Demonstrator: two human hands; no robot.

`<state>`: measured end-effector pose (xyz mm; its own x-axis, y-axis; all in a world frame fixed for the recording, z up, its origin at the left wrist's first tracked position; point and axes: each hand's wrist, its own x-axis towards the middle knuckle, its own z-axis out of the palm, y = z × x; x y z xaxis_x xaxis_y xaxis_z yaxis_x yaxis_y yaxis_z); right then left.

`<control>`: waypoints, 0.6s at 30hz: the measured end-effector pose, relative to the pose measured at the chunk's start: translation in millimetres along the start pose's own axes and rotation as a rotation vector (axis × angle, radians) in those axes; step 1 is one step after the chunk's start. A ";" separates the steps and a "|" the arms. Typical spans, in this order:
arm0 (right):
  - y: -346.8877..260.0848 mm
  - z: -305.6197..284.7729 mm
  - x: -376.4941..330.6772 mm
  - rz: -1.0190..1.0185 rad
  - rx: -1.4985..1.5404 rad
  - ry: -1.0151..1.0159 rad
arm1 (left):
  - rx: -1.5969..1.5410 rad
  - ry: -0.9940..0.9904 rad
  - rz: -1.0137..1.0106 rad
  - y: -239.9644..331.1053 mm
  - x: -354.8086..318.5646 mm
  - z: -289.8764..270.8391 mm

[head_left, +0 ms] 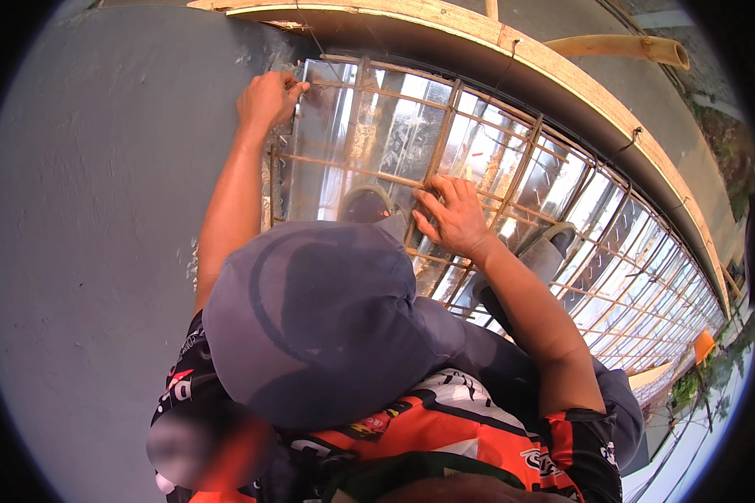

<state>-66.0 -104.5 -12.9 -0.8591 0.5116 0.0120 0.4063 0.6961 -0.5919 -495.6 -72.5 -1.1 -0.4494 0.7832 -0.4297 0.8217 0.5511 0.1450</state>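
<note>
My left hand (266,105) reaches to the far left corner of a rebar grid (449,113), its fingers pinched at the end of a thin bar beside the grey wall. My right hand (455,216) lies over a bar crossing nearer the middle, with curled fingers and thumb gripping the rebar. Shiny corrugated metal sheet (404,126) lies beneath the grid. One boot (365,204) shows between my hands; the other boot (559,235) is right of my right hand. My bent knee in grey trousers (310,323) hides the near part of the grid.
A smooth grey wall (101,210) fills the left side. Along the far side curves a wooden form board (562,71) with wire ties on it. Beyond that lies a bamboo pole (621,49). The rebar runs on toward the right, where an orange object (703,345) and greenery appear.
</note>
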 end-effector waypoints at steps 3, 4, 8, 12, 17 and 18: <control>-0.5 -0.7 3.0 -0.029 0.016 0.017 | 0.031 0.067 0.031 1.8 22.0 -5.8; -0.9 0.2 1.4 -0.020 0.006 0.017 | 0.035 0.098 0.061 5.7 26.4 -9.1; -1.0 4.5 -1.7 0.000 -0.012 0.010 | 0.005 0.287 0.148 21.8 18.1 -25.7; 3.2 1.1 -4.4 0.012 -0.030 0.032 | -0.138 0.381 0.274 47.3 -46.1 -43.2; 0.2 2.3 0.1 0.002 0.002 0.028 | -0.179 0.276 0.093 9.9 -106.3 -1.6; -0.9 3.0 0.1 0.005 0.007 0.023 | -0.142 0.237 0.031 1.4 -109.0 5.6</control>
<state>-67.3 -106.6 -14.7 -0.8497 0.5267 0.0269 0.4088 0.6900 -0.5973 -443.5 -158.7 40.9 -0.5083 0.8363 -0.2052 0.7864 0.5480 0.2851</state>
